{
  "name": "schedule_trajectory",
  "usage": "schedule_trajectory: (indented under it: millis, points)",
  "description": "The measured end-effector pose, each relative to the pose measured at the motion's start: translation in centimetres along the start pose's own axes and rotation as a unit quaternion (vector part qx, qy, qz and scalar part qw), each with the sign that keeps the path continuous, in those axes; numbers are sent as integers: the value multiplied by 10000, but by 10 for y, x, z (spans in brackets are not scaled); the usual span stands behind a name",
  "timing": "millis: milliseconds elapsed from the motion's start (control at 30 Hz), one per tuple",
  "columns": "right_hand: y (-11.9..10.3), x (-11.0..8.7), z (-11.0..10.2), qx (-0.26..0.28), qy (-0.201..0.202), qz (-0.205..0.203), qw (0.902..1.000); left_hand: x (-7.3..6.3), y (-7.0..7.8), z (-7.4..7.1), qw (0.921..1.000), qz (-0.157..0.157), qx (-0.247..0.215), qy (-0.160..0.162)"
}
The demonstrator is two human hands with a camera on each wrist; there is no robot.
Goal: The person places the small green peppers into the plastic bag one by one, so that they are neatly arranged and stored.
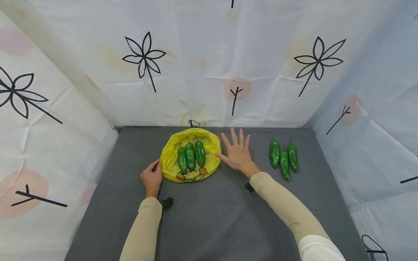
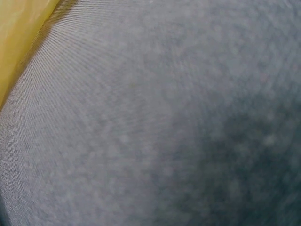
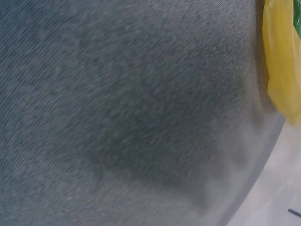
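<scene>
A yellow plastic bag [image 1: 213, 165] with an orange and black print lies spread on the grey table, toward its back. Three green peppers [image 1: 190, 156] rest side by side on it. My left hand [image 1: 152, 178] pinches the bag's left edge. At the other side, my right hand [image 1: 237, 154] is spread flat with fingers straight, its thumb at the bag's right edge; whether it touches is hard to tell. Yellow plastic [image 2: 16, 37] fills a corner of the left wrist view. In the right wrist view, the bag [image 3: 282, 61] shows at the right edge with a bit of green.
Three more green peppers [image 1: 284, 159] lie together on the grey table [image 1: 209, 224], right of my right hand. White printed cloth [image 1: 202, 65] rises behind the table's back edge and along both sides.
</scene>
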State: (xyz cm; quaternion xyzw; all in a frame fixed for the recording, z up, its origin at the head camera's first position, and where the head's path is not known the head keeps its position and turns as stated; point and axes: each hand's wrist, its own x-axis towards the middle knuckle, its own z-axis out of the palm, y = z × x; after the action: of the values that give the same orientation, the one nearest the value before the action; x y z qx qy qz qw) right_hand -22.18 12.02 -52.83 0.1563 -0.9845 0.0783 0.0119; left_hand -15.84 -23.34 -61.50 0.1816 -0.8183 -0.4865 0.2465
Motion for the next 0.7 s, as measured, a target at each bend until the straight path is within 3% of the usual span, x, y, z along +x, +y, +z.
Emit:
schedule_trajectory:
  millis: [367, 700]
  points:
    - [23, -12, 4, 116, 92, 253, 9996, 0, -3, 4, 9999, -86, 107, -3]
    - [44, -25, 3, -132, 87, 370, 9992, 0, -3, 3, 10000, -82, 1, 29]
